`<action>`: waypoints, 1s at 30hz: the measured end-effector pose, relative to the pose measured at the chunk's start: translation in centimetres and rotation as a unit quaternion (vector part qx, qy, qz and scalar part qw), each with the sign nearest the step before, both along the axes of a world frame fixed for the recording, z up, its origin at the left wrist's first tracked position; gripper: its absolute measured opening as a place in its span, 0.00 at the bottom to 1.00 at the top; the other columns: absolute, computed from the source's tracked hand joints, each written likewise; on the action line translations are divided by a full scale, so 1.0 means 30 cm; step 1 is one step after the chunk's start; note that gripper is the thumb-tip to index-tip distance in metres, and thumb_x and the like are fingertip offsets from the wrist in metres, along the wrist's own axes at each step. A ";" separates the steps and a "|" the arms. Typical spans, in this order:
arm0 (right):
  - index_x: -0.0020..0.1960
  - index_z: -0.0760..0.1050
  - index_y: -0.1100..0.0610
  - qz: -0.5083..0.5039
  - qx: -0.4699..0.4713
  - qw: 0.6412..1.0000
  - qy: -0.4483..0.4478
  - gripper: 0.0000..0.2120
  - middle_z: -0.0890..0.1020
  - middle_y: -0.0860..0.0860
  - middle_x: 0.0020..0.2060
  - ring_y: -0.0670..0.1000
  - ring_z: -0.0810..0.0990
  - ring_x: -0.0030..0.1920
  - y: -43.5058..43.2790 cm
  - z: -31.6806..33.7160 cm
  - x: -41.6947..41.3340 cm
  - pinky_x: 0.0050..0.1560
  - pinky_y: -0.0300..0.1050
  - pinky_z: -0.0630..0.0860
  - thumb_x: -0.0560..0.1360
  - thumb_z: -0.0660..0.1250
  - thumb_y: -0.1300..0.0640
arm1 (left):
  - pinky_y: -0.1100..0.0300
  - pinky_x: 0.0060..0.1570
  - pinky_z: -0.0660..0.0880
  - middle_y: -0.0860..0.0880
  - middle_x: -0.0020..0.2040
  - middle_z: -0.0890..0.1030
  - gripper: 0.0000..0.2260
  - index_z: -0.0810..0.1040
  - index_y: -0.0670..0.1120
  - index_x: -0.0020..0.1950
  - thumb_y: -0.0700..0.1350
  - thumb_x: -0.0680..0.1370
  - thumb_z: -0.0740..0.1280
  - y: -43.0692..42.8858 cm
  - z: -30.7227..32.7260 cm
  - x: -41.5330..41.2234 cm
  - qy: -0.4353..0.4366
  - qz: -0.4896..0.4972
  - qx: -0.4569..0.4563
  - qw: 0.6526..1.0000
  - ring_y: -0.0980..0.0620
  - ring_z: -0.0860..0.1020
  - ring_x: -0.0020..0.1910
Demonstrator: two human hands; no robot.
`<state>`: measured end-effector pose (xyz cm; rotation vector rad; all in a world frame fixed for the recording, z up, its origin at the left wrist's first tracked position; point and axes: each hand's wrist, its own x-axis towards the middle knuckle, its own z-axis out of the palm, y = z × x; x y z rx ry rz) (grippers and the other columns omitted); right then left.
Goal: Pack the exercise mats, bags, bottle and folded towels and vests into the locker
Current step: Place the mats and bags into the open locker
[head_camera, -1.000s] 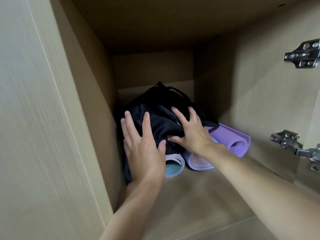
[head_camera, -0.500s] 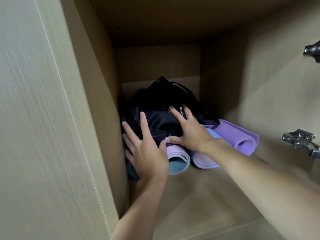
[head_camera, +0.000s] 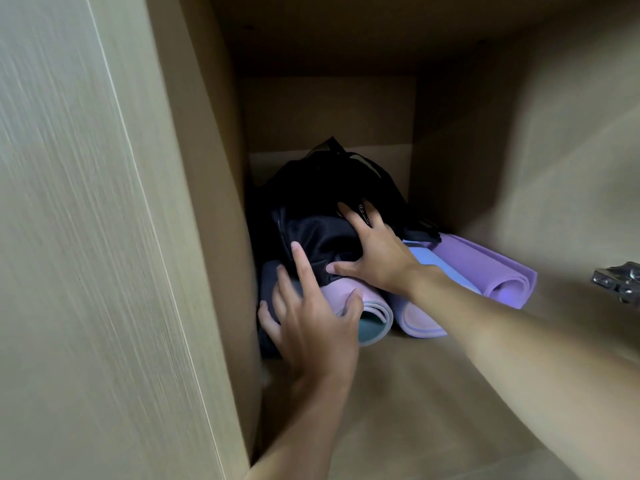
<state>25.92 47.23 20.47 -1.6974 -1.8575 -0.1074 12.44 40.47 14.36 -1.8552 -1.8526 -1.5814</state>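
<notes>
In the head view I look into the locker (head_camera: 433,393); the black bag (head_camera: 322,192) lies at the back left corner, on top of the rolled mats. My left hand (head_camera: 311,323) has its fingers spread; the index finger touches the bag's dark fabric and the thumb rests on the end of the pink mat (head_camera: 372,299), whose inner side is teal. My right hand (head_camera: 377,258) lies flat on the bag, fingers spread and straight, thumb at the bag's lower edge; it pinches nothing. Just beside the pink mat lies a lilac mat (head_camera: 419,323), and to its right a purple mat (head_camera: 485,268), touching it; all three lie on the locker floor. A metal hinge (head_camera: 616,280) shows at the right edge.
</notes>
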 end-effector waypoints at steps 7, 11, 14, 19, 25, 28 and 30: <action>0.76 0.43 0.34 -0.020 -0.019 1.000 0.000 0.53 0.44 0.51 0.78 0.67 0.57 0.74 0.013 0.006 -0.032 0.68 0.66 0.65 0.63 0.74 0.35 | 0.44 0.70 0.57 0.43 0.72 0.72 0.49 0.56 0.52 0.80 0.63 0.65 0.74 0.014 -0.004 -0.002 -0.021 -0.002 -0.009 1.000 0.45 0.71 0.70; 0.76 0.42 0.35 0.011 -0.001 1.000 -0.005 0.52 0.42 0.51 0.78 0.64 0.55 0.76 -0.048 -0.023 -0.005 0.69 0.63 0.67 0.65 0.74 0.36 | 0.43 0.72 0.55 0.44 0.72 0.71 0.46 0.56 0.53 0.80 0.63 0.67 0.73 0.005 0.001 -0.003 -0.009 -0.013 -0.021 1.000 0.45 0.69 0.71; 0.78 0.43 0.38 0.014 -0.013 1.000 -0.003 0.50 0.40 0.53 0.78 0.62 0.57 0.76 -0.100 -0.022 -0.001 0.69 0.58 0.68 0.69 0.74 0.40 | 0.42 0.73 0.51 0.46 0.72 0.72 0.40 0.62 0.54 0.78 0.63 0.69 0.71 -0.014 0.010 -0.011 0.015 -0.027 -0.051 0.998 0.46 0.67 0.73; 0.79 0.45 0.40 0.002 -0.062 0.998 -0.010 0.41 0.41 0.51 0.79 0.61 0.70 0.69 -0.221 -0.025 0.015 0.64 0.55 0.72 0.75 0.67 0.41 | 0.42 0.74 0.41 0.55 0.65 0.78 0.19 0.78 0.56 0.64 0.61 0.76 0.65 -0.063 0.030 -0.036 0.070 -0.074 -0.129 0.986 0.50 0.55 0.78; 0.78 0.45 0.40 -0.057 -0.083 0.990 -0.102 0.36 0.52 0.47 0.79 0.61 0.63 0.73 -0.397 -0.049 0.024 0.69 0.57 0.63 0.77 0.61 0.38 | 0.35 0.73 0.41 0.57 0.68 0.75 0.22 0.72 0.58 0.70 0.62 0.77 0.64 -0.130 0.056 -0.064 0.165 -0.118 -0.186 0.962 0.49 0.51 0.79; 0.78 0.47 0.41 -0.069 -0.089 0.989 -0.096 0.36 0.54 0.48 0.78 0.59 0.62 0.74 -0.490 -0.063 0.025 0.71 0.58 0.61 0.77 0.62 0.40 | 0.32 0.72 0.44 0.55 0.68 0.74 0.20 0.72 0.57 0.68 0.60 0.78 0.64 -0.196 0.067 -0.075 0.192 -0.150 -0.186 0.952 0.48 0.56 0.77; 0.78 0.50 0.44 -0.074 -0.090 0.991 -0.072 0.35 0.56 0.48 0.77 0.58 0.60 0.75 -0.574 -0.077 0.028 0.71 0.57 0.60 0.77 0.64 0.45 | 0.35 0.71 0.49 0.54 0.67 0.74 0.19 0.73 0.56 0.67 0.58 0.78 0.63 -0.257 0.065 -0.074 0.215 -0.189 -0.173 0.942 0.50 0.61 0.74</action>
